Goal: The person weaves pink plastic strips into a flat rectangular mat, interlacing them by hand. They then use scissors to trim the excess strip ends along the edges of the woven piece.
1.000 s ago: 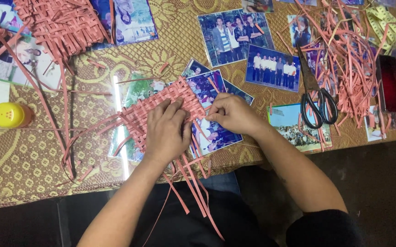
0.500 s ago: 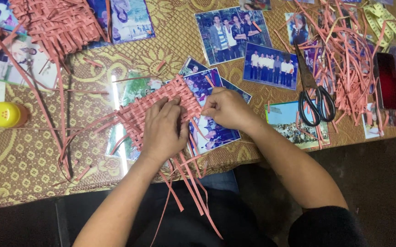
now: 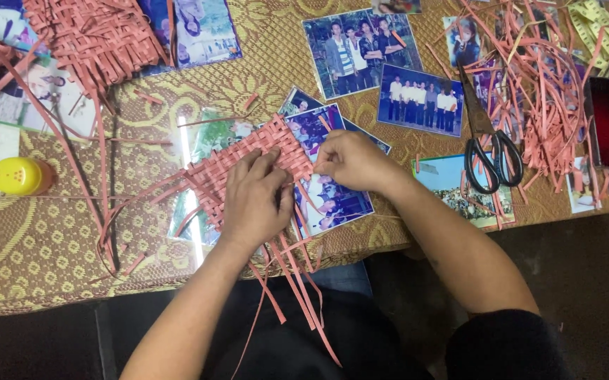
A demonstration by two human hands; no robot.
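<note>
Head view: a flat woven mat [image 3: 248, 165] of pink paper strips, plaited in a tight basket pattern, lies on the gold patterned tablecloth [image 3: 37, 246], well left of the black-handled scissors [image 3: 491, 158]. It sits cornerwise like a diamond, its loose strip ends trailing down over the table's near edge. The left hand [image 3: 254, 200] rests flat on the mat, fingers spread and unclenched. The right hand [image 3: 350, 160] pinches a strip end at the mat's right edge, above a photo print [image 3: 332, 190].

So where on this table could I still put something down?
Bare cloth lies at the near left, between the yellow cap and the woven mat. The right is crowded: scissors, strip pile, photos.
</note>
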